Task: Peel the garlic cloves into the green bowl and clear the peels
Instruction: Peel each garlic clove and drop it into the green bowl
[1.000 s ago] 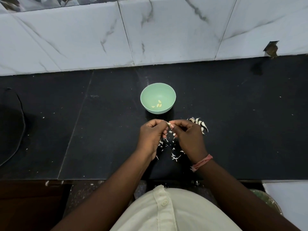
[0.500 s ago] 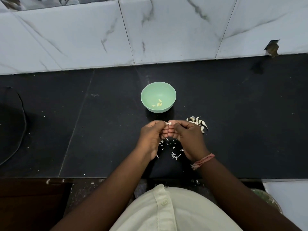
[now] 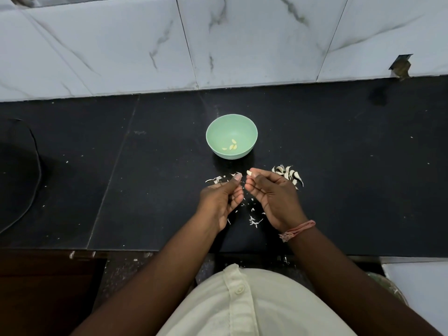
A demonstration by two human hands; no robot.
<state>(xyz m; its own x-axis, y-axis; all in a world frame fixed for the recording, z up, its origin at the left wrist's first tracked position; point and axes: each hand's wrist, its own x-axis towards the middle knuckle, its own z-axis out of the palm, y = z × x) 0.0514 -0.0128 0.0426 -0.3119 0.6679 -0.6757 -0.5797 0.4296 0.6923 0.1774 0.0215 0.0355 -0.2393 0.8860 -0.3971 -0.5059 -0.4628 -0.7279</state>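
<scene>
While the right hand [image 3: 274,197] pinches a small pale garlic clove [image 3: 249,172] between thumb and fingertips, just short of the green bowl [image 3: 231,136], the left hand [image 3: 221,200] sits close beside it with its fingers curled and a scrap of papery skin [image 3: 237,174] seemingly caught at its fingertips, though the scrap is too small to be sure of. Working this near the bowl looks deliberate: a finished clove needs only a short reach to join the few yellowish peeled cloves [image 3: 231,146] already lying in its bottom. The unpeeled cloves [image 3: 288,174] wait in a heap on the black counter [image 3: 351,166] just beyond the right hand, within easy reach of the hand that picks them up, and the peels [image 3: 253,220] lie scattered on the counter below and between the hands, with a longer strip [image 3: 214,179] just left of the left hand. Compared with half a second ago, the hands have drawn apart: then the fingertips met over the clove, now a gap shows between them, which suggests a piece of skin has just been pulled away. The longer strip by the left hand was not visible before. The bowl, its contents and the heap are unchanged.
</scene>
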